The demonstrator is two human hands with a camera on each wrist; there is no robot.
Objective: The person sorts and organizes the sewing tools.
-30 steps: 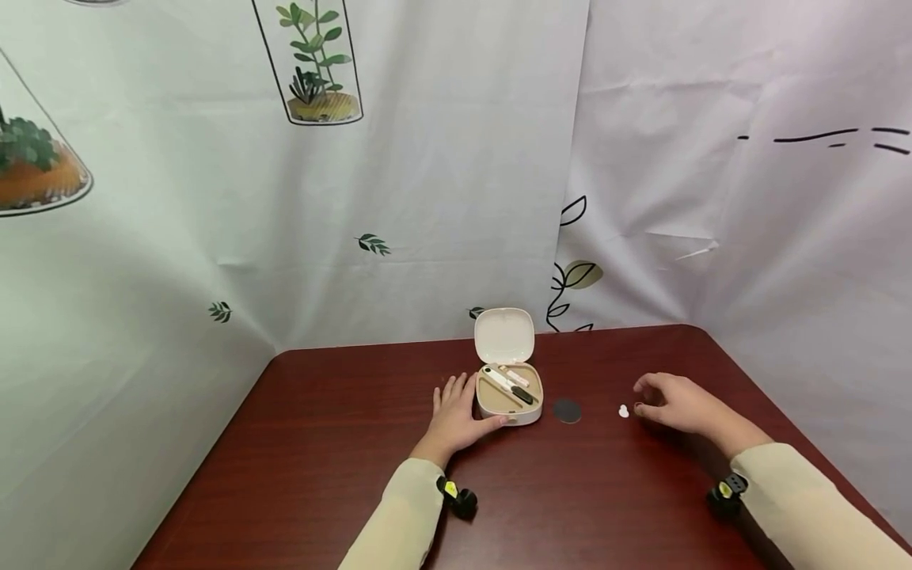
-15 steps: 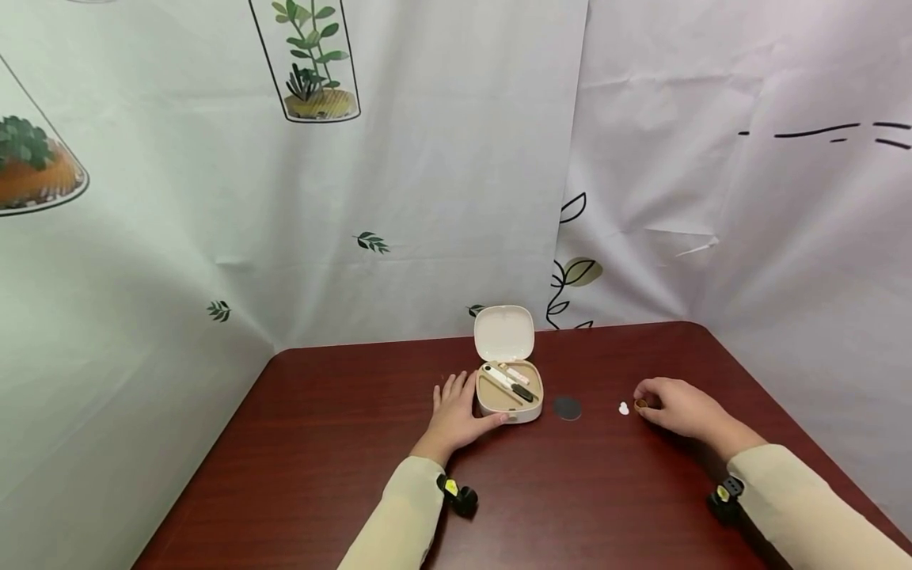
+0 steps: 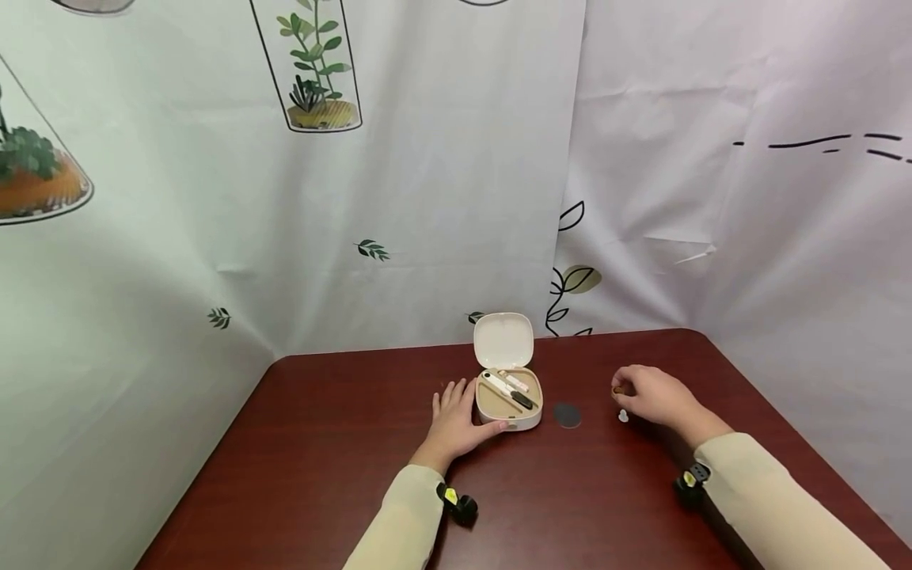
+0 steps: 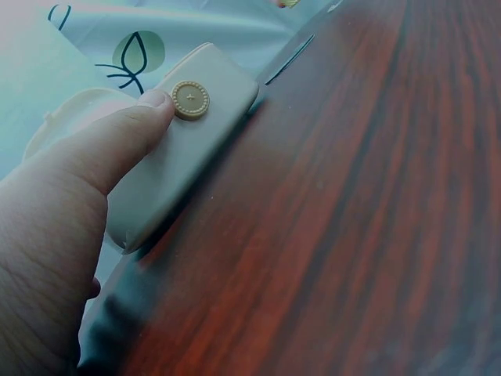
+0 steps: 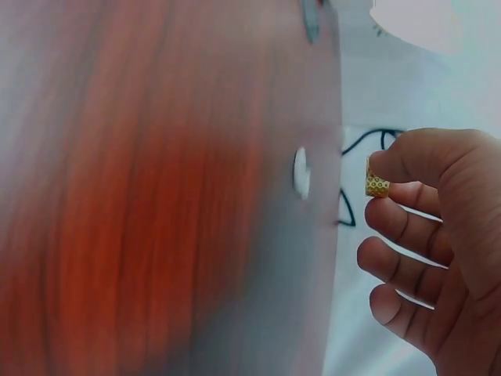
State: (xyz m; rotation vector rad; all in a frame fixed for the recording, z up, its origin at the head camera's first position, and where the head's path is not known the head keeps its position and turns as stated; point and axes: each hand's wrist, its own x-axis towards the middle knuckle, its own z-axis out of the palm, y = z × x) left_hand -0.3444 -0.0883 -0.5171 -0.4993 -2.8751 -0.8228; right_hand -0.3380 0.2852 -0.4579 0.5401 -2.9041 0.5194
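Observation:
My right hand (image 3: 655, 396) is raised over the table at the right, pinching a gold dimpled thimble (image 5: 377, 182) between thumb and index finger, the other fingers loosely bent. Just below it a small white rounded piece (image 3: 623, 416) lies on the table. My left hand (image 3: 456, 423) rests at a small cream hinged box (image 3: 529, 423), fingers spread along its left side. The straight thumb touches its front beside a round beaded button (image 4: 190, 100). The box's lid (image 3: 503, 340) stands up. Inside lie a white tool with a black end (image 3: 507, 389) and a small pale pinkish piece (image 3: 517, 383).
A dark grey flat disc (image 3: 568, 416) lies on the reddish-brown table (image 3: 342, 459) between the box and the right hand. Behind the table's far edge hangs a pale printed cloth (image 3: 442, 198), continuing round both sides.
My right hand first closed its fingertips on the thimble right of the white piece, then lifted it and moved left toward the box. The left hand has stayed at the box.

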